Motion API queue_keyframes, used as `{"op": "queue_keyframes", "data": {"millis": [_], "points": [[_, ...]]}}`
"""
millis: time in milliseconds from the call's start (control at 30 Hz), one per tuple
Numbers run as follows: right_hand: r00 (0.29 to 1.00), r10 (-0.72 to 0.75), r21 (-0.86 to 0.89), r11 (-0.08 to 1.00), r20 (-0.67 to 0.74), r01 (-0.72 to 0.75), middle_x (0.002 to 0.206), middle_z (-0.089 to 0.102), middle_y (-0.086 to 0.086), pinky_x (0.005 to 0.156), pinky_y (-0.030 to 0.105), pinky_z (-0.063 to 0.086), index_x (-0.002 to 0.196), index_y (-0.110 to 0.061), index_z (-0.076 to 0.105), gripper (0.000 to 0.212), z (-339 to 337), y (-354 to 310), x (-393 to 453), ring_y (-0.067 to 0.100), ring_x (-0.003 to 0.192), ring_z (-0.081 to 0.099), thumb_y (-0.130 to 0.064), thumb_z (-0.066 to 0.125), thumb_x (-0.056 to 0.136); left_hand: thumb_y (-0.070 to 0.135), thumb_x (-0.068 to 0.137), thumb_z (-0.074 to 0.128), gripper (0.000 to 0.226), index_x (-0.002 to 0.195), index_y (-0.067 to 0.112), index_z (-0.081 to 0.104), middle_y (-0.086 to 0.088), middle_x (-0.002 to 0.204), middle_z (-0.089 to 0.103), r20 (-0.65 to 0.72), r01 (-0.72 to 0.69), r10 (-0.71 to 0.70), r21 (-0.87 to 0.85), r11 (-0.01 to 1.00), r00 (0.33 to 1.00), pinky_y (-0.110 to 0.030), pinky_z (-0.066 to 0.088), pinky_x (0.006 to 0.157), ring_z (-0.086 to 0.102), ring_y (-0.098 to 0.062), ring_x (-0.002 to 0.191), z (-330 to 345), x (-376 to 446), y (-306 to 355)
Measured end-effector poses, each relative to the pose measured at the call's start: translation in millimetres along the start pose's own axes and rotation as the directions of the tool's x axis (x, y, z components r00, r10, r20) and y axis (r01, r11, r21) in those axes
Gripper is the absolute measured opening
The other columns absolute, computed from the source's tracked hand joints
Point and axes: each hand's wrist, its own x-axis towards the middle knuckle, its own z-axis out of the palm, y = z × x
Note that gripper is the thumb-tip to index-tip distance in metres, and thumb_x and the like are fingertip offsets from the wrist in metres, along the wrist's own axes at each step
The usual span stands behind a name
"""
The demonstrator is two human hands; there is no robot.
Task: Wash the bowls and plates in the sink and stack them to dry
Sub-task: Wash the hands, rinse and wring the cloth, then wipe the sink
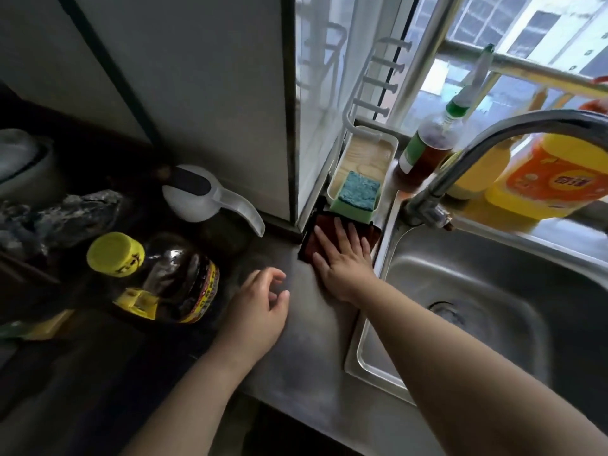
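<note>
- You get daylight from the window [493, 44] at upper right; the left counter [82, 373] sits dim.
- Wide-angle bending at edges; slight blur throughout.

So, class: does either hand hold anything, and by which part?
Nothing is gripped. The right hand lies flat on the dark red cloth, fingers straight; the left hand hovers with nothing in it.

A dark red cloth [332, 240] is seen mid-frame, with a blue-green sponge [358, 189] on a light green base just above it. A dark bottle [171, 278] with a yellow cap and label is spotted at left. Orange-and-yellow jug [552, 179] at upper right, steel-grey sink [493, 291] below.
</note>
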Motion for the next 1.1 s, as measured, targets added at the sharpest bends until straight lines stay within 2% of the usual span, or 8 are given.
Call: {"op": "queue_keyframes", "data": {"millis": [133, 300, 433, 600, 733, 867, 967, 1100], "points": [[0.999, 0.015, 0.004, 1.000, -0.037, -0.015, 0.159, -0.019, -0.003, 0.115, 0.042, -0.014, 0.149, -0.046, 0.002, 0.054, 9, -6, -9, 0.020, 0.145, -0.021, -0.050, 0.023, 0.100, 0.016, 0.091, 0.059, 0.021, 0.112, 0.016, 0.059, 0.006, 0.110, 0.056, -0.012, -0.006, 0.006, -0.016, 1.000, 1.000, -0.034, 0.055, 0.079, 0.058, -0.003, 0.086, -2, -4, -9], [0.997, -0.070, -0.008, 0.998, -0.012, 0.070, 0.156, -0.027, -0.005, 0.113, 0.039, -0.017, 0.148, -0.048, -0.003, 0.054, 41, -22, -55, 0.019, 0.143, -0.026, -0.050, 0.020, 0.099, 0.014, 0.090, 0.060, 0.018, 0.107, 0.014, 0.061, 0.003, 0.105, 0.060, -0.029, 0.001, -0.001, -0.006, 1.000, 1.000, -0.030, 0.053, 0.076, 0.060, -0.006, 0.082, 0, -13, -16], [0.974, -0.223, -0.042, 0.974, 0.034, 0.225, 0.148, -0.034, -0.009, 0.116, 0.044, -0.015, 0.143, -0.052, -0.010, 0.055, 66, -31, -97, 0.020, 0.138, -0.033, -0.059, 0.005, 0.090, 0.014, 0.090, 0.060, 0.015, 0.105, 0.016, 0.062, 0.002, 0.103, 0.063, -0.031, 0.028, -0.028, -0.009, 1.000, 0.999, -0.026, 0.051, 0.074, 0.061, -0.007, 0.083, 3, -26, -17], [0.884, -0.444, -0.081, 0.885, 0.147, 0.458, 0.158, -0.017, -0.007, 0.111, 0.042, -0.022, 0.148, -0.050, 0.006, 0.050, 70, -28, -140, 0.020, 0.141, -0.030, -0.053, 0.019, 0.099, 0.015, 0.092, 0.058, 0.015, 0.106, 0.017, 0.061, 0.004, 0.101, 0.062, -0.052, 0.065, -0.066, -0.011, 0.998, 0.996, -0.013, 0.043, 0.064, 0.057, -0.002, 0.083, 6, -47, -12], [0.767, -0.578, -0.123, 0.770, 0.279, 0.626, 0.159, -0.014, -0.011, 0.111, 0.040, -0.024, 0.148, -0.050, 0.012, 0.061, 57, 8, -163, 0.015, 0.141, -0.029, -0.063, 0.002, 0.089, 0.014, 0.093, 0.057, 0.012, 0.104, 0.018, 0.061, 0.003, 0.099, 0.063, -0.082, 0.078, -0.080, -0.023, 0.997, 0.993, -0.009, 0.037, 0.060, 0.056, -0.001, 0.080, 15, -66, -3], [0.674, -0.704, -0.160, 0.656, 0.223, 0.738, 0.161, 0.010, -0.005, 0.116, 0.044, -0.013, 0.144, -0.046, 0.030, 0.054, 66, 57, -186, 0.017, 0.147, -0.008, -0.059, 0.010, 0.096, 0.014, 0.092, 0.057, 0.010, 0.101, 0.018, 0.061, 0.001, 0.098, 0.064, -0.108, 0.073, -0.073, -0.004, 0.997, 0.991, -0.012, 0.038, 0.060, 0.059, -0.010, 0.082, 37, -87, 14], [0.656, -0.738, -0.229, 0.619, 0.156, 0.751, 0.159, 0.021, -0.003, 0.117, 0.047, -0.002, 0.141, -0.046, 0.037, 0.044, 72, 106, -210, 0.021, 0.148, 0.006, -0.054, 0.028, 0.099, 0.009, 0.090, 0.059, 0.009, 0.097, 0.015, 0.062, -0.002, 0.094, 0.065, -0.135, 0.056, -0.055, 0.004, 0.998, 0.989, -0.020, 0.040, 0.063, 0.059, -0.014, 0.079, 57, -105, 27], [0.691, -0.712, -0.272, 0.645, 0.127, 0.714, 0.158, 0.021, -0.004, 0.119, 0.046, -0.001, 0.142, -0.048, 0.033, 0.044, 68, 174, -250, 0.020, 0.148, 0.010, -0.053, 0.034, 0.098, 0.010, 0.088, 0.060, 0.009, 0.095, 0.015, 0.063, -0.003, 0.090, 0.066, -0.119, 0.066, -0.065, 0.002, 0.998, 0.991, -0.030, 0.048, 0.074, 0.060, -0.020, 0.079, 90, -134, 48]]}}
